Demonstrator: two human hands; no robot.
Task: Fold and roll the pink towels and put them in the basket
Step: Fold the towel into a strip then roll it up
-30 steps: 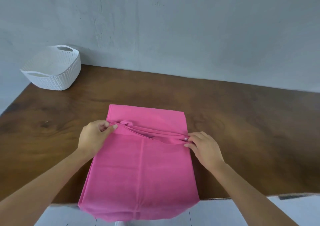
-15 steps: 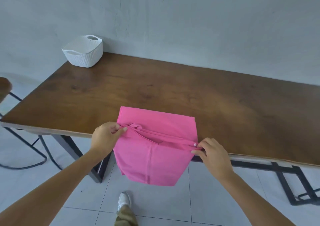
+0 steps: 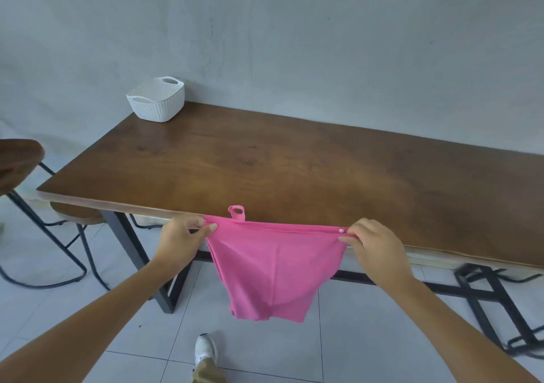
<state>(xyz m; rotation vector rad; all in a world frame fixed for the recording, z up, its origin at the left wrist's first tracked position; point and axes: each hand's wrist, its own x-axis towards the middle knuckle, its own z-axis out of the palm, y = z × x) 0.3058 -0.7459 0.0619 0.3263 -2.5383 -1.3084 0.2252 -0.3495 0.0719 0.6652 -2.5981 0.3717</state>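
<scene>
Towel [image 3: 273, 268] hangs off the table [image 3: 265, 171] edge; left hand [image 3: 182, 235] and right hand [image 3: 374, 244] pinch its top corners; basket [image 3: 156, 100] far-left

1. We hold the towel [image 3: 275, 268] by its top edge: left hand [image 3: 183, 237] pinching the left corner, right hand [image 3: 373, 246] the right corner.
2. Towel hangs below the grip line, off the table [image 3: 265, 165], in front of its near edge.
3. Hanging loop [image 3: 237, 212] sticks up just above the grip line, nearer our left hand.
4. Table top lies behind and above the grip.
5. Basket [image 3: 157, 100] sits on the far left table corner, well apart from both hands, against the wall [image 3: 294, 29].
6. Stool [image 3: 17, 162] stands left of our left hand, beside the table end.
7. Shoe [image 3: 205, 350] on the floor [image 3: 338, 338], below the towel.
</scene>
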